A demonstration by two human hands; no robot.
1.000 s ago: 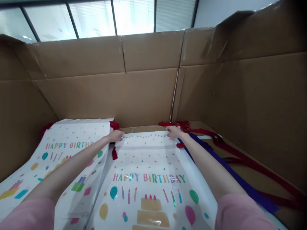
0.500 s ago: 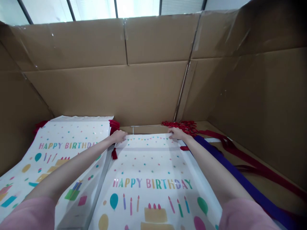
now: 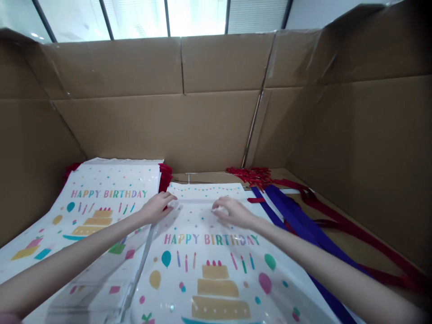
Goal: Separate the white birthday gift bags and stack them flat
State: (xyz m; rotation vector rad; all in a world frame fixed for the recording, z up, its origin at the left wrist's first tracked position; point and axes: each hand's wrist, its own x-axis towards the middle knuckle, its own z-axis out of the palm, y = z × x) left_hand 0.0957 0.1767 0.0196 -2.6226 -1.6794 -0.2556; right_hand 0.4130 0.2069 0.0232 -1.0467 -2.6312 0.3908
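Note:
A white plastic bag [image 3: 216, 249] lies flat in front of me, printed with HAPPY BIRTHDAY, a cake, candles and balloons. It looks like a drawstring bag; red ribbon [image 3: 255, 200] pokes out at its upper right side. At the upper left edge of this bag is my left hand [image 3: 157, 208], fingers apart. My right hand [image 3: 234, 212] hovers over or rests on the starry part, fingers curled with a gap between them and thumb. To the left lies a stack of matching bags [image 3: 111, 177], red ribbon ends [image 3: 165, 177] bunched at its sides.
Tall cardboard walls [image 3: 151, 130] enclose the back and sides. A heap of red cord [image 3: 251, 176] lies at the back, right of centre. Blue ribbon [image 3: 293, 216] and long red ribbon [image 3: 351, 225] stretch along the right. A thin metal wire [image 3: 205, 173] runs near the back wall.
Both hands have left the bag's top corners and come down toward me. My right hand has also moved inward to the left. More of the printed cake now shows.

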